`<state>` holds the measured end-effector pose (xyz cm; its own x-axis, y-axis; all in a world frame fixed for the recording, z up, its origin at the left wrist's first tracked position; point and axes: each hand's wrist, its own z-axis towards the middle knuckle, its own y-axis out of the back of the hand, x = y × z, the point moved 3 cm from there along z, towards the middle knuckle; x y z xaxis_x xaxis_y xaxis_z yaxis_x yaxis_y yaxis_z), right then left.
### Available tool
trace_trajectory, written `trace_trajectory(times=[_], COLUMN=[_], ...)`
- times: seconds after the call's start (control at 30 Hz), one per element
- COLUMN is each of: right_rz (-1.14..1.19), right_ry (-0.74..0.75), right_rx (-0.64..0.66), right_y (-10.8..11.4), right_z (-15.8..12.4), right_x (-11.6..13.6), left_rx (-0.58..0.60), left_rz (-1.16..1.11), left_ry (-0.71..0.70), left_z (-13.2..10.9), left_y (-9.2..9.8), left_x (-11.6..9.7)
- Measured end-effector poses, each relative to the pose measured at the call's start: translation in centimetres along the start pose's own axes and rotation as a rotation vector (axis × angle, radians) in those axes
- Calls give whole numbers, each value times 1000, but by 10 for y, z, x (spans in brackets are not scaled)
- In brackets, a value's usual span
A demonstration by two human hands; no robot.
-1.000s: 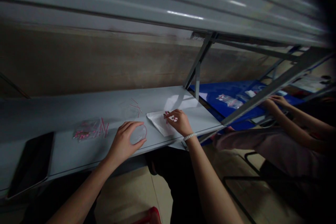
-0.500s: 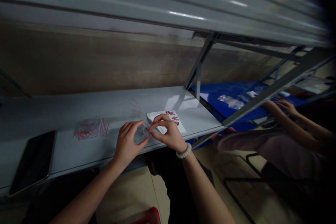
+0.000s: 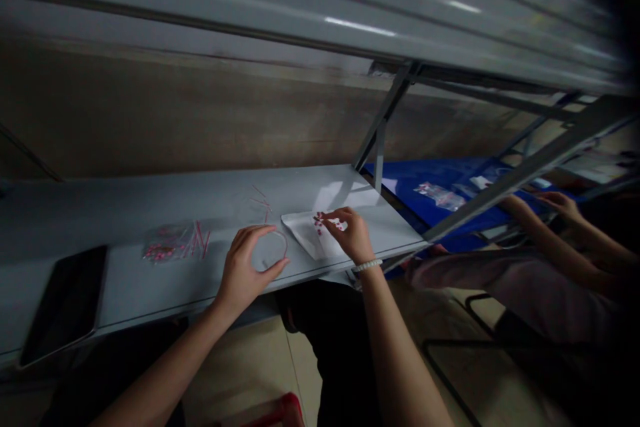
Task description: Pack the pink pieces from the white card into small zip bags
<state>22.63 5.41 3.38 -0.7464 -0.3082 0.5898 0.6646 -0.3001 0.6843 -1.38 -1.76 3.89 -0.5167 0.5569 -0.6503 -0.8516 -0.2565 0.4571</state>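
Note:
Between thumb and fingers, my left hand (image 3: pixel 245 267) holds a thin clear ring (image 3: pixel 286 240) above the front edge of the grey table (image 3: pixel 200 280). My right hand (image 3: pixel 350 232), with a pale beaded bracelet at the wrist, is over a white paper (image 3: pixel 303 228). Its thumb and forefinger are pinched at a group of small pink and brown pieces (image 3: pixel 319 221) on that paper. Whether a piece is between the fingertips is too small to tell.
Left of my hands lie a clear bag of pink pieces (image 3: pixel 165 250), pink-edged strips (image 3: pixel 200 240) and a black tablet (image 3: pixel 67 300). Thin strips (image 3: pixel 261 200) lie farther back. A metal frame (image 3: pixel 395 123) stands right; beyond it, another person's hands (image 3: pixel 557 203) are over a blue table (image 3: pixel 425 207).
My right hand has moved right, away from the ring, to the pieces on the paper. My left hand has stayed nearly in place with the ring.

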Motion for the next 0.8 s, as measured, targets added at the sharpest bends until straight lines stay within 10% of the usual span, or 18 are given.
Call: trace_trajectory(times=[0.17, 0.5, 0.8], right_rz=[-344, -360, 477], right_ry=[-71, -118, 232], right_rx=[97, 181, 230], right_y=[-12, -26, -8], right_z=[-2, 0, -24], right_x=[-36, -31, 85], left_rx=[21, 24, 44], left_rz=[-68, -51, -32], left_ry=[16, 2, -23], left_z=[0, -1, -3], left_y=[-1, -3, -6], left_x=[-2, -1, -4])
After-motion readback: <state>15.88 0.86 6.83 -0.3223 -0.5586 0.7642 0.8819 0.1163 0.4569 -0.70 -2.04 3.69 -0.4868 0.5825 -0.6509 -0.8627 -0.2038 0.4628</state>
